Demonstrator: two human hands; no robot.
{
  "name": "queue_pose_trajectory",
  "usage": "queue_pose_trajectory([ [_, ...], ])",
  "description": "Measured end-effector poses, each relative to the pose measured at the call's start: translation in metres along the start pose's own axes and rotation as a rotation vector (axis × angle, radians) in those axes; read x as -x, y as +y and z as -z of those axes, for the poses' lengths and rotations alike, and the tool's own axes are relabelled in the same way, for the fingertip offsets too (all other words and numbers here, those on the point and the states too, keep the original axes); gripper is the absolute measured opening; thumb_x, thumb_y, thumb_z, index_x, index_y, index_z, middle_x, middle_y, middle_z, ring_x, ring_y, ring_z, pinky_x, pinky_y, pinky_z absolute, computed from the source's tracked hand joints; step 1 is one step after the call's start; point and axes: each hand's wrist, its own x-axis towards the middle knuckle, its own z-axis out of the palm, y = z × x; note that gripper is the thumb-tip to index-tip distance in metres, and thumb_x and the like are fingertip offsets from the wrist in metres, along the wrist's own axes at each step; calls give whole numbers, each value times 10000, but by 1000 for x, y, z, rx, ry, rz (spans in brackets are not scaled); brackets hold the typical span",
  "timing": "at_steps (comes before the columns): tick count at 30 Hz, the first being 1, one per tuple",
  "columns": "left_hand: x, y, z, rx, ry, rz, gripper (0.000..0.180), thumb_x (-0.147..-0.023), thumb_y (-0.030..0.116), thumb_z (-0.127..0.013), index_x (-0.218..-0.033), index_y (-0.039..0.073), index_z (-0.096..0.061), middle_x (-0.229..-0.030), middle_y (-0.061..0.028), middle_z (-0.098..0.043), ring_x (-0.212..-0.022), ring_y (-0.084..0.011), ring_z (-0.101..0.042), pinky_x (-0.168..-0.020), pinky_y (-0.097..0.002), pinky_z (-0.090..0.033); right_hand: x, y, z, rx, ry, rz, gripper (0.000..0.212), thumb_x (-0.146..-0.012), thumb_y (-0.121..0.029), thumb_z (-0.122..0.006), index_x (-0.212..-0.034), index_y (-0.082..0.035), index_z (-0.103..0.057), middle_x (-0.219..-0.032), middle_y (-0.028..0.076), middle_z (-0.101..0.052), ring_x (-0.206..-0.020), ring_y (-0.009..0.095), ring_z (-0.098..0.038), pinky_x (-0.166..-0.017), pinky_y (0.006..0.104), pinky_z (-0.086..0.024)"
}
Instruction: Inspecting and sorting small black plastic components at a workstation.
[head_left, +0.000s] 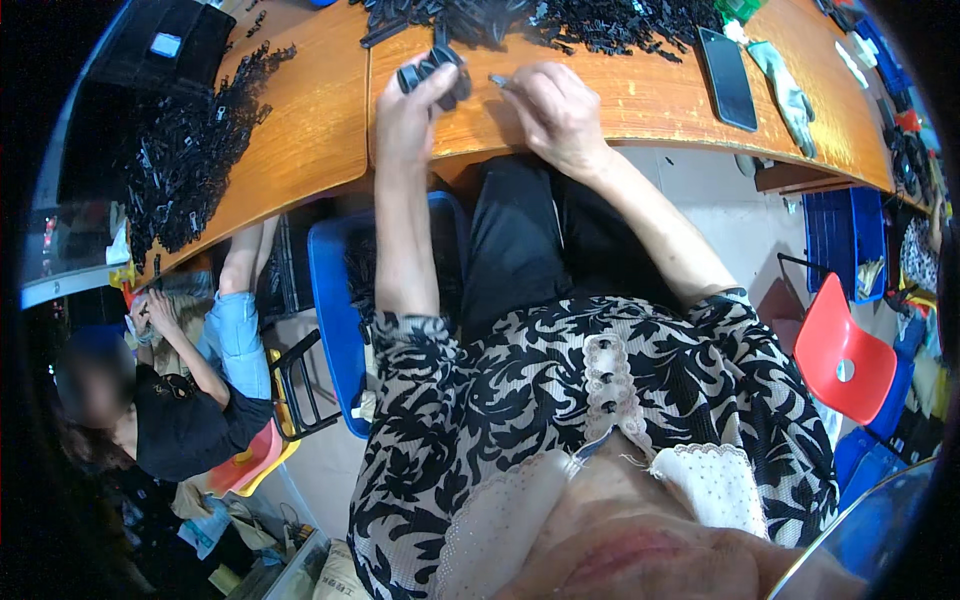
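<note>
My left hand is closed around several black plastic pieces, which stick out past the thumb and fingers above the table's near edge. Their exact kind cannot be made out. To the right, my right hand is closed in a pinch, and a small grey piece shows at its fingertips. The two hands are apart. Just beyond them, a heap of small black plastic parts lies along the far side of the wooden table.
A phone and a grey-green glove lie at the right. Another black parts heap spreads at the left, near a seated co-worker. A blue bin stands by my left arm. There is a red chair at the right.
</note>
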Motion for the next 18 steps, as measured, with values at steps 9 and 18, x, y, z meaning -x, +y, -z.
queue_pose_trajectory([
  [9, 73, -16, -53, 542, -15, 164, 369, -895, 4, -672, -1252, -21, -582, -1142, -126, -656, -1107, -247, -635, -964, -388, -509, 12, -23, 45, 5, 90, 106, 245, -714, -5, -774, -919, -39, -643, -854, 90, -654, -708, 257, -631, -612, 338, -510],
  [18, 84, -15, -69, 575, -30, 171, 317, -896, -14, -654, -1210, 4, -622, -1150, -106, -673, -1112, -207, -631, -984, -339, -485, 12, -39, 56, -3, 86, 88, 245, -698, -27, -783, -912, -50, -667, -839, 80, -654, -700, 241, -634, -599, 325, -513],
])
